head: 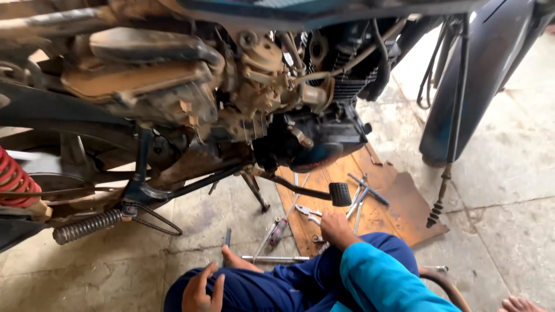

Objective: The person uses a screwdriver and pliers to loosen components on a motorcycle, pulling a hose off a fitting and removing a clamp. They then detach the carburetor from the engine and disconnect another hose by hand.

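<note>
i sat low on the concrete floor beside the motorcycle, my knees in dark blue trousers near the bottom edge of the view. my right hand reached forward and down from a bright blue sleeve, the arm stretched out over my right knee, the back of the hand turned up. it rested on the near edge of a brown board lying flat on the floor, right among the tools there; the fingers curled downward, but i could not tell whether they were gripping anything, since the hand hid what was under it. a pair of pliers lay just to the left of that hand, and a t-handle wrench lay just beyond it, near the black foot pedal of the bike.

my left hand hung nearer to me, over my left knee, empty, fingers loosely spread and a little bent, thumb apart from the rest. a long steel rod lay on the floor between my two hands, and a screwdriver lay slanted just beyond it, at the left edge of the board. the dusty engine stood far above all this, with a red spring at the far left.
</note>
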